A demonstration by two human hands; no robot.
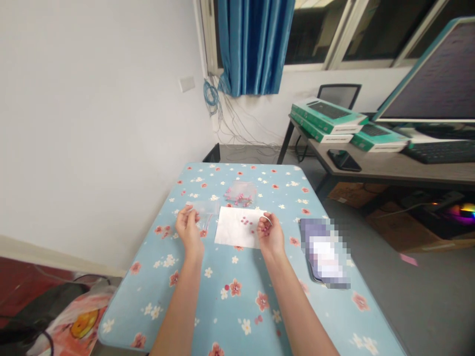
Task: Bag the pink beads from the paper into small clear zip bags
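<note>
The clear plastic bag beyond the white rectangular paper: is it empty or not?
Not empty: small pink pieces show through the clear plastic bag, mostly toward its near side.

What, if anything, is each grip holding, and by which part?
Left grip: clear plastic bag, by its left end. Right grip: small pink pieces, cupped; which part of each cannot be told.

Pink pieces (246, 221); white sheet (229, 231) beneath
</note>
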